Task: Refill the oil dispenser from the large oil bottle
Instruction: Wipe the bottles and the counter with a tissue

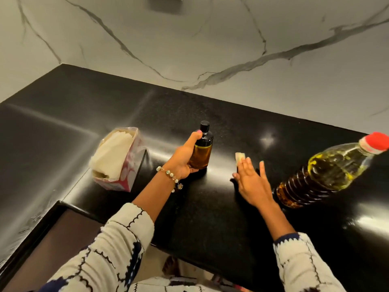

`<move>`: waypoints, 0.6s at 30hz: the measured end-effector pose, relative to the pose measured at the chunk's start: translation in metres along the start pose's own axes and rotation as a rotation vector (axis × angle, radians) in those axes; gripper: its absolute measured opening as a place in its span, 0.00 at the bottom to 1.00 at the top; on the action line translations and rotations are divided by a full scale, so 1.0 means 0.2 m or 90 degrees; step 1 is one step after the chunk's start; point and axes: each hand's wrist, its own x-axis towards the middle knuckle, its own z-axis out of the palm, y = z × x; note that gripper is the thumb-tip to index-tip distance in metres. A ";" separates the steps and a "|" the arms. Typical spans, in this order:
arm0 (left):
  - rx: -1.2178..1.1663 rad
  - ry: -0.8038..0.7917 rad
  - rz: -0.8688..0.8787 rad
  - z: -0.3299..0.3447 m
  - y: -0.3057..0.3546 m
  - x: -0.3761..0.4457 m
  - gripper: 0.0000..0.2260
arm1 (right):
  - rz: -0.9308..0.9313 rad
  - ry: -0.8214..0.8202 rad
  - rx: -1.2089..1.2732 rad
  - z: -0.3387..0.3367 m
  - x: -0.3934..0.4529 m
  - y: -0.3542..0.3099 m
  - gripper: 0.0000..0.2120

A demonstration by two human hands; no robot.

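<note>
Head view shows the left hand (pixel 185 159) gripping the oil dispenser (pixel 202 147), which stands upright on the black counter (pixel 210 218) with its black cap on, thumb against its neck. Just right of it, the right hand (pixel 252 182) lies flat with fingers straight, fingertips on a small pale wad (pixel 240 157). Beyond the right hand stands the large oil bottle (pixel 328 171), red cap on; left of the left hand sits a pack of napkins (pixel 115 159).

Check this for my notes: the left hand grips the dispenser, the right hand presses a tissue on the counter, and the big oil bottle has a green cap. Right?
Not quite: the cap on the oil bottle is red, as the head view shows. The rest holds: the left hand grips the dispenser, and the right hand presses the tissue on the counter.
</note>
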 end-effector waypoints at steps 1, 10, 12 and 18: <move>0.011 0.005 -0.002 0.03 0.00 0.01 0.13 | 0.026 -0.013 -0.012 -0.02 0.01 0.01 0.31; 0.009 0.019 0.010 0.14 -0.03 0.01 0.18 | -0.173 0.014 0.014 0.08 -0.27 -0.22 0.32; 0.024 0.037 0.026 0.14 -0.05 0.01 0.22 | -0.124 0.027 -0.008 0.07 -0.28 -0.12 0.30; 0.003 0.057 0.048 0.11 -0.11 -0.04 0.29 | 0.007 -0.007 -0.013 -0.01 -0.16 -0.05 0.29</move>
